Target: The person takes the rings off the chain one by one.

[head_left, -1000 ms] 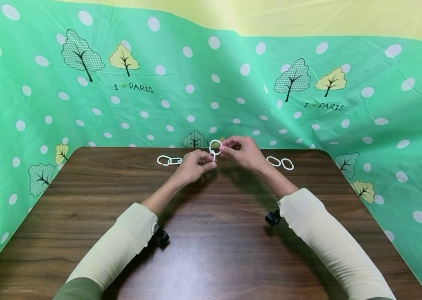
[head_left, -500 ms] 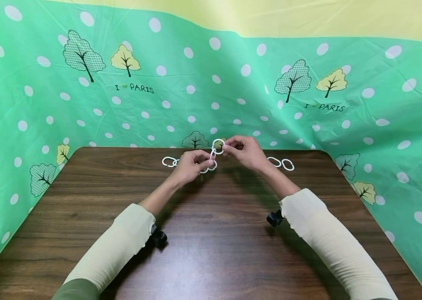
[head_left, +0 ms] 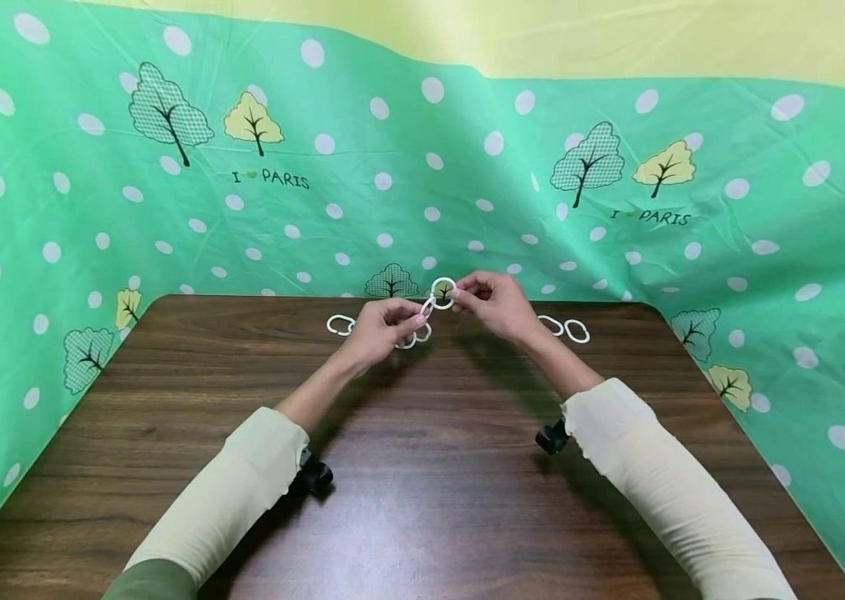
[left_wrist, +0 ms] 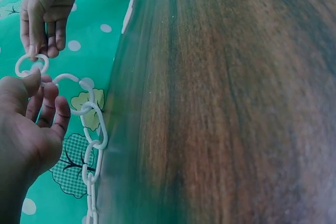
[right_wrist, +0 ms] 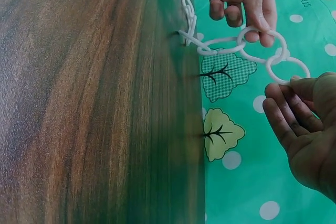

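Observation:
Over the far edge of the table, my left hand [head_left: 381, 327] pinches a white plastic chain link [right_wrist: 284, 39] between thumb and fingers. My right hand [head_left: 496, 307] pinches a round white link [right_wrist: 308, 70] by its rim with thumb and fingertip. These two links pass through each other, best seen in the right wrist view. From my left hand's link, a chain of several joined white links [left_wrist: 105, 132] runs down and back to the table, its end link [head_left: 328, 324] showing left of that hand. The left hand hides part of the chain in the head view.
Two loose white links [head_left: 577, 321] lie at the back right of the brown wooden table [head_left: 422, 467], partly behind the right wrist. A green dotted cloth [head_left: 422, 192] hangs right behind the table's far edge. Black cameras [head_left: 552, 437] sit under both wrists.
The right hand's link has shifted slightly right. The left hand has tilted its link up toward it, and chain links now show below the left hand. The chain's end has slid a little right.

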